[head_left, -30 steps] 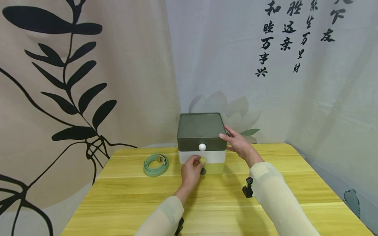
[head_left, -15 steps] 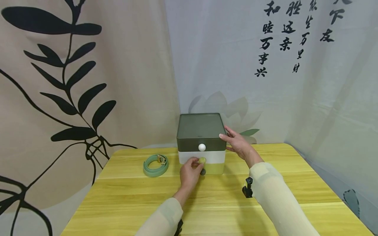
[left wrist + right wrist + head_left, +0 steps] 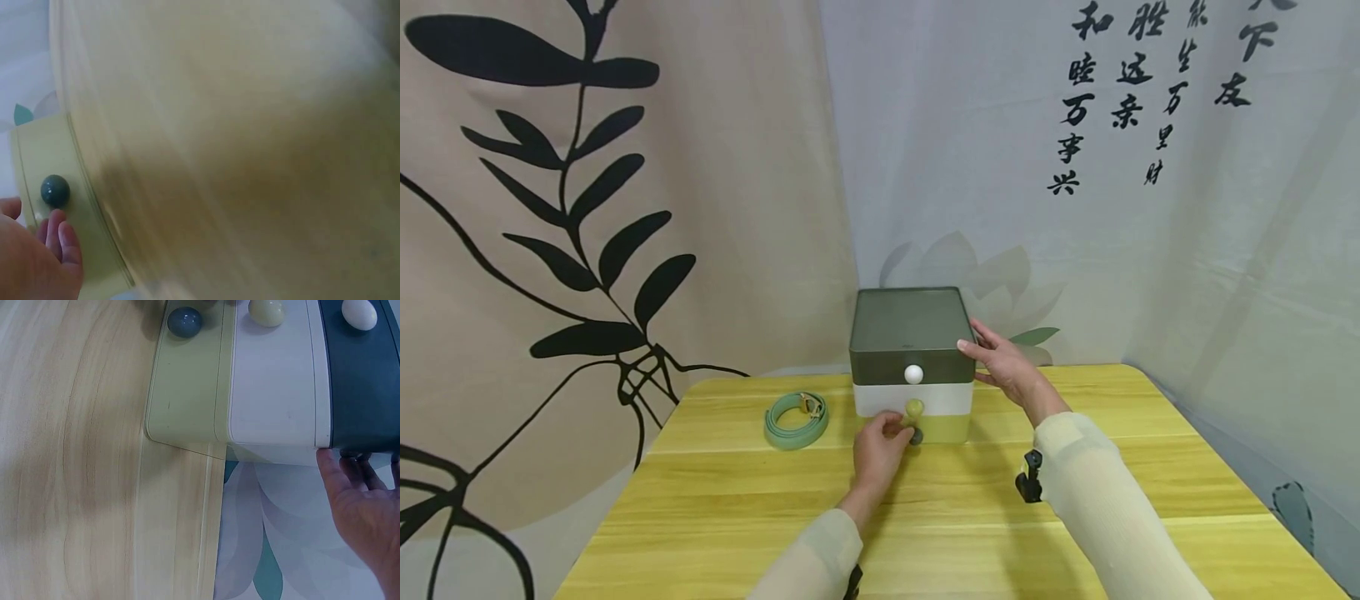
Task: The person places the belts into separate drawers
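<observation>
A small three-tier drawer box [image 3: 913,321] stands at the back of the table. Its top drawer is dark green with a white knob [image 3: 913,374], the middle one white with a yellow-green knob [image 3: 914,407], the bottom one yellow-green with a dark grey knob [image 3: 55,191]. All three fronts look flush. Just left of the dark knob is my left hand [image 3: 880,454], its fingers loosely bent; in the left wrist view the fingertips sit beside the knob, not around it. My right hand [image 3: 1009,367] rests with extended fingers against the box's right side, near the top drawer.
A rolled green belt [image 3: 796,421] with a gold-coloured buckle lies on the wooden table [image 3: 955,533], left of the box. Behind the table hangs a printed cloth [image 3: 760,208] with leaves and writing.
My left hand has come off the yellow-green knob and moved slightly down to the dark knob's level. The right hand stays at the box's side.
</observation>
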Tool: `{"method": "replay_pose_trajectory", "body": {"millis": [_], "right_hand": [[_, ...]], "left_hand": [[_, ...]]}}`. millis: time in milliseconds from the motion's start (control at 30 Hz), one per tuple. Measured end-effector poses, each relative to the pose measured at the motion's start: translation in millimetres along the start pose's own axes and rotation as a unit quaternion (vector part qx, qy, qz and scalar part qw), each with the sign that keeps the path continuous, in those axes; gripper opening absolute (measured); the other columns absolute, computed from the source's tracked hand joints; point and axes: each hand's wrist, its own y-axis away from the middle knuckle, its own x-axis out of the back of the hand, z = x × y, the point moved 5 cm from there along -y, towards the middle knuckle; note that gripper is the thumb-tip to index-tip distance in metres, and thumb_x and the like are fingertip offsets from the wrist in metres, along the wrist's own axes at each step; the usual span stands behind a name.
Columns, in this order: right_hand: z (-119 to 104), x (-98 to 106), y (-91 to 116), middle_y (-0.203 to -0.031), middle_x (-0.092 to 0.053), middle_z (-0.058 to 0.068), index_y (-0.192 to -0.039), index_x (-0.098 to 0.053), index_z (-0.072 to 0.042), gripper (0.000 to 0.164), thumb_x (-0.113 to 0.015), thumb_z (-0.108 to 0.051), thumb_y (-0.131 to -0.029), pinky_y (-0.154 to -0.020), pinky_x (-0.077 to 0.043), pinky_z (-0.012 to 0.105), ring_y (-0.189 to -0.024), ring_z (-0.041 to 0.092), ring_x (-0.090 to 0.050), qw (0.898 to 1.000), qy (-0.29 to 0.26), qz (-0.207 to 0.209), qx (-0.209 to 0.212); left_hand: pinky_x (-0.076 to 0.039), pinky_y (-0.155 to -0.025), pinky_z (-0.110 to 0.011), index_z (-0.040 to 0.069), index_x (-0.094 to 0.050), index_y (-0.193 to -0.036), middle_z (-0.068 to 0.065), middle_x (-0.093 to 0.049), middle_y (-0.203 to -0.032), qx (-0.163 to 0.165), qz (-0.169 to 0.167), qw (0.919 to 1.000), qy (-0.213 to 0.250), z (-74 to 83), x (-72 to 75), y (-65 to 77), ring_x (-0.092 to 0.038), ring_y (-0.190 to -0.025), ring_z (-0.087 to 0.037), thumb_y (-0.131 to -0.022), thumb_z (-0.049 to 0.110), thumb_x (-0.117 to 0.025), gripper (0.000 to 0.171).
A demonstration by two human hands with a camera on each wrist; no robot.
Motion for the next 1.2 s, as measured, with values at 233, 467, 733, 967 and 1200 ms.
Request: {"method": "replay_pose_trajectory", "body": {"millis": [233,467,733,967,1200], "right_hand": [[0.7,0.4,-1.0,-0.165,0.006,0.013,-0.16,-0.008,-0.028,0.075,-0.056,-0.032,-0.103,-0.114,-0.025,0.057,-0.15,0.032,-0.005,1.0,0.002,0.004,-0.003],[0.3,-0.1,-1.8,-0.165,0.004,0.013,-0.16,-0.009,-0.029,0.075,-0.057,-0.031,-0.102,-0.113,-0.026,0.056,-0.151,0.032,-0.006,1.0,0.003,0.009,-0.004],[-1.1,-0.8,-0.4,-0.165,0.006,0.013,-0.16,-0.008,-0.029,0.075,-0.056,-0.03,-0.103,-0.113,-0.024,0.058,-0.151,0.032,-0.002,1.0,0.0,0.005,-0.001],[0.4,0.0,-0.6,-0.165,0.005,0.014,-0.16,-0.009,-0.029,0.074,-0.056,-0.031,-0.103,-0.113,-0.025,0.058,-0.15,0.033,-0.004,1.0,0.002,0.008,-0.003],[1.6,0.8,-2.2,-0.165,0.003,0.013,-0.16,-0.01,-0.029,0.075,-0.057,-0.032,-0.102,-0.113,-0.025,0.057,-0.15,0.032,-0.006,1.0,0.002,0.012,-0.005]], "left_hand": [[-0.052,-0.072,-0.036,0.002,-0.072,-0.099,-0.005,-0.073,-0.084,0.009,-0.014,0.9998,-0.01,-7.5,-2.4,2.5,-0.068,-0.081,-0.021,-0.081,0.009,-0.08,0.021],[-0.051,-0.074,-0.038,0.001,-0.072,-0.098,-0.006,-0.072,-0.083,0.019,-0.015,0.9997,-0.011,-11.1,-3.5,4.1,-0.067,-0.081,-0.023,-0.081,0.009,-0.08,0.021],[-0.051,-0.074,-0.036,0.001,-0.072,-0.097,-0.005,-0.072,-0.083,0.027,-0.023,0.9994,-0.002,-14.9,-8.9,0.8,-0.066,-0.08,-0.021,-0.081,0.009,-0.081,0.02],[-0.052,-0.073,-0.035,0.002,-0.072,-0.096,-0.003,-0.071,-0.083,0.036,-0.035,0.9987,-0.006,-14.3,-13.3,-1.0,-0.064,-0.079,-0.018,-0.083,0.009,-0.079,0.017],[-0.051,-0.073,-0.035,0.003,-0.072,-0.095,-0.003,-0.07,-0.083,0.042,-0.043,0.9979,-0.023,-14.2,-16.9,1.3,-0.063,-0.078,-0.017,-0.082,0.009,-0.08,0.016]]}}
